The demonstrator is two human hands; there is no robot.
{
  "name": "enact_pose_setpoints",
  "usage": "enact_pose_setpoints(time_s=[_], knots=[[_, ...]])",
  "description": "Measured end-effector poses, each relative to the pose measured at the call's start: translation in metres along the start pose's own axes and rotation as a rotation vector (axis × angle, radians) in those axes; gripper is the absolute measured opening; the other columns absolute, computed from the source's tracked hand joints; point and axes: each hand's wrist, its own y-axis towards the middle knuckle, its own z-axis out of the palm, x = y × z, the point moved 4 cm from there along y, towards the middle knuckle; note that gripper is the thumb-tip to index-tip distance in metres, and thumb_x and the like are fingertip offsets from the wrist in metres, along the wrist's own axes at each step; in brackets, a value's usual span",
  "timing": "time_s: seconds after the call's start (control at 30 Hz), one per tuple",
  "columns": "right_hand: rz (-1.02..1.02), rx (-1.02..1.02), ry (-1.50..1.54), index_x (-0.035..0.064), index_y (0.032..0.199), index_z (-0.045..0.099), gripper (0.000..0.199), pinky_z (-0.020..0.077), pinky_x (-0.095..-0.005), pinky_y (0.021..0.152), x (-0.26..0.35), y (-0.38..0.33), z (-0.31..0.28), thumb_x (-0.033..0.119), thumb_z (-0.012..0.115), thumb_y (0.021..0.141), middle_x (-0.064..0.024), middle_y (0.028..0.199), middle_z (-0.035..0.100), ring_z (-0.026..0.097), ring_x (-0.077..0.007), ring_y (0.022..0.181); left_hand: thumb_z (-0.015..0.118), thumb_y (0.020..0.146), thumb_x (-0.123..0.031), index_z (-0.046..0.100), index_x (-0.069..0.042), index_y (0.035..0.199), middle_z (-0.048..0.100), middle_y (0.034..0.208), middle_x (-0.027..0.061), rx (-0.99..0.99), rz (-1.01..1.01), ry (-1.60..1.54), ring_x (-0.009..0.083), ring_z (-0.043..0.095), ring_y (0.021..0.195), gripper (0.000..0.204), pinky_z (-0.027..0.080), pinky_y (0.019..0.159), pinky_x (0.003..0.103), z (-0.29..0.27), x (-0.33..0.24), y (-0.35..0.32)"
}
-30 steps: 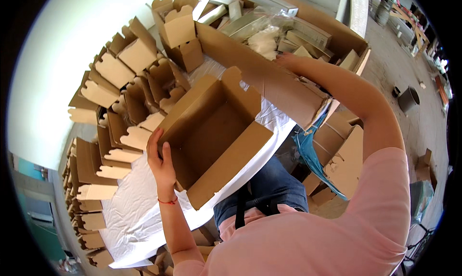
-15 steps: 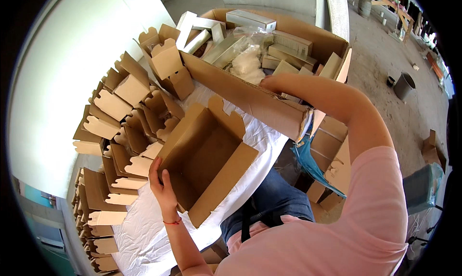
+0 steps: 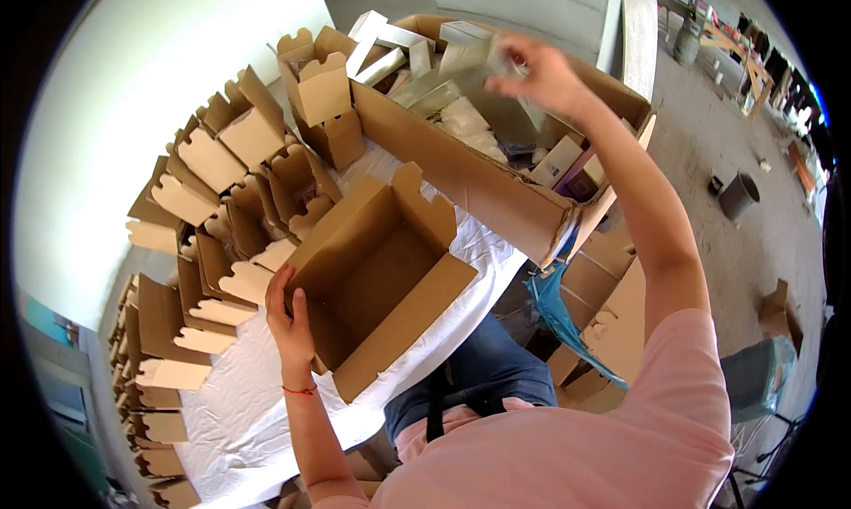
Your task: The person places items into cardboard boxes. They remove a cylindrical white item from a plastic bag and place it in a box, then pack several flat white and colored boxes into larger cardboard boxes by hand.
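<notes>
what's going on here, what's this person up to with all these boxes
A person has their left hand at the left end of an open brown box over a white sheet. Their right hand is raised above a large carton of smaller boxes; blur hides whether its fingers hold anything. More open cardboard boxes stand close together on the left.

The near open carton [image 3: 381,278] is smooth, matt cardboard; the far large box [image 3: 461,174] is cardboard, rough-cornered; white sheeting [image 3: 248,385] is creased; blue plastic [image 3: 555,310], right, looks glossy.
</notes>
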Motion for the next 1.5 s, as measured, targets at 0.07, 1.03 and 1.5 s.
enact_pose_setpoints(time_s=[0.07,1.03,1.5], knots=[[0.139,-0.176,0.296,0.0060,0.097,0.060,0.046,0.0466,-0.0269,0.068,0.002,0.009,-0.034,0.043,0.074,0.072,-0.0033,0.083,0.061,0.056,-0.0141,0.075,0.050,0.087,-0.004,0.054,0.000,0.118,0.054,0.124,0.0158,0.002,0.005,0.002,0.0299,0.048,0.118,0.031,0.034,0.102,0.037,0.000,-0.005,0.001],[-0.671,0.886,-0.223,0.0039,0.089,0.064,0.036,0.0521,-0.0410,0.073,0.260,-0.084,0.259,0.017,0.080,0.060,-0.0164,0.086,0.066,0.065,-0.0318,0.085,0.053,0.087,-0.011,0.059,-0.002,0.109,0.056,0.115,0.0183,-0.097,0.076,-0.087,0.0364,0.049,0.109,0.025,0.039,0.095,0.040,-0.006,0.032,0.006],[-0.612,0.739,-0.552,0.0121,0.078,0.070,0.010,0.0530,-0.0390,0.062,0.218,-0.083,0.235,0.017,0.061,0.077,-0.0085,0.078,0.068,0.067,-0.0248,0.075,0.053,0.087,-0.007,0.054,-0.003,0.120,0.053,0.122,0.0162,0.062,0.117,-0.001,0.0317,0.047,0.117,0.033,0.033,0.102,0.037,0.000,0.011,0.008]])
